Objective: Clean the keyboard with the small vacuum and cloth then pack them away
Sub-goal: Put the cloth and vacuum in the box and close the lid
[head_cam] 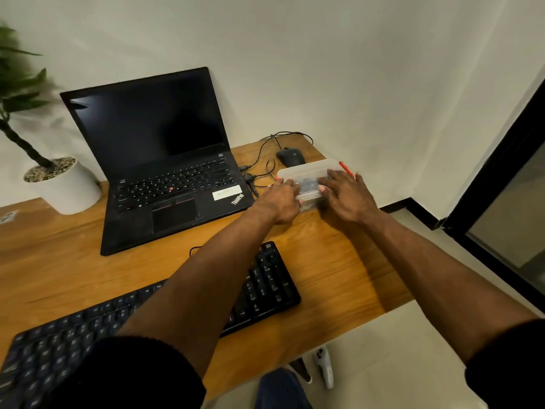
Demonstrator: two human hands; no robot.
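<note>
- Clearly, in the head view both hands meet on a clear plastic box (306, 175) at the far right of the wooden desk (339, 261), just near of a black mouse (290, 157).
- Left hand (280, 199) lies on the box's left end and right hand (346, 194) on its right end, fingers spread fairly straight over the lid; neither visibly curls round anything. One hand at each end looks meant to press the lid evenly or steady the box.
- Its walls are cloudy, with red clips (345, 168) at the ends; something dark shows inside, too blurred to name.
- Nearest the person lies the black keyboard (265, 284), partly under the left forearm and well apart from the box.
- An open laptop (165, 160) stands left of the box.
</note>
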